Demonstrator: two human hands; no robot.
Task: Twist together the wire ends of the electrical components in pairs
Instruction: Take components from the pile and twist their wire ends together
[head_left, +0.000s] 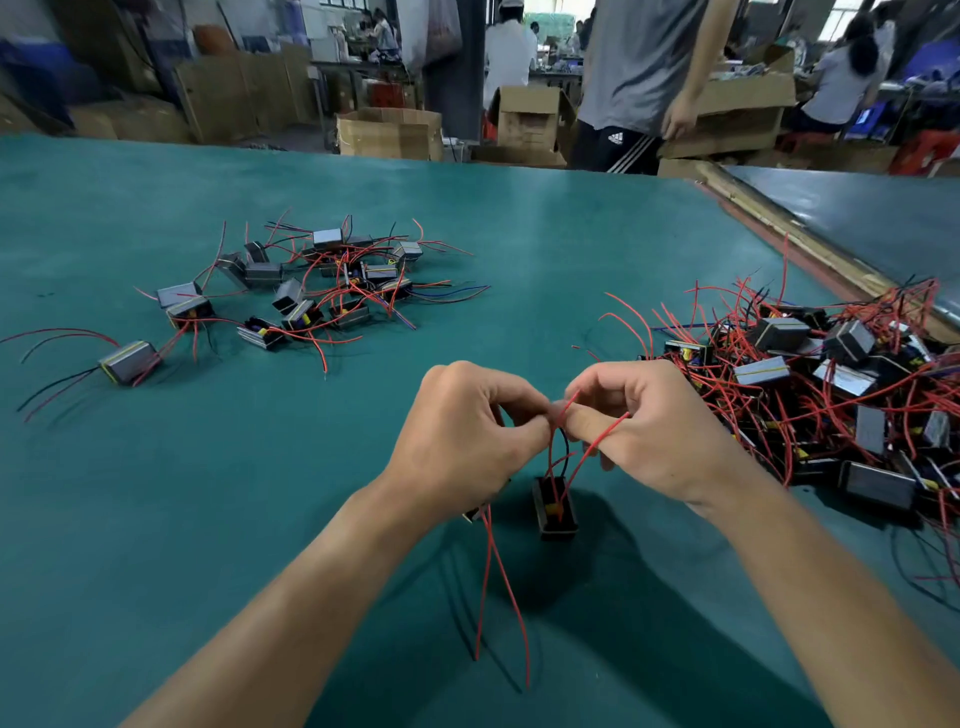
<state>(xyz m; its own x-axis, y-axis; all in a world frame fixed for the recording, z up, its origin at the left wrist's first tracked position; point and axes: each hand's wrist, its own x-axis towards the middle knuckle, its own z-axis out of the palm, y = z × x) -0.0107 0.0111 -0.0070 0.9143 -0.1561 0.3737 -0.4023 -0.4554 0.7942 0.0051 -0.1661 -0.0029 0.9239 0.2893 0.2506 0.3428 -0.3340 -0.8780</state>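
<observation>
My left hand and my right hand meet above the green table, both pinching thin red wire ends between thumb and fingers. A small black component hangs below the hands by its red and black wires. A second component peeks out under my left wrist, mostly hidden, with two long red wires dangling from it. Where exactly the wire tips touch is hidden by my fingers.
A spread of several wired components lies at the left back of the table. A dense heap of components with red wires sits at the right. A person stands beyond the far edge among cardboard boxes.
</observation>
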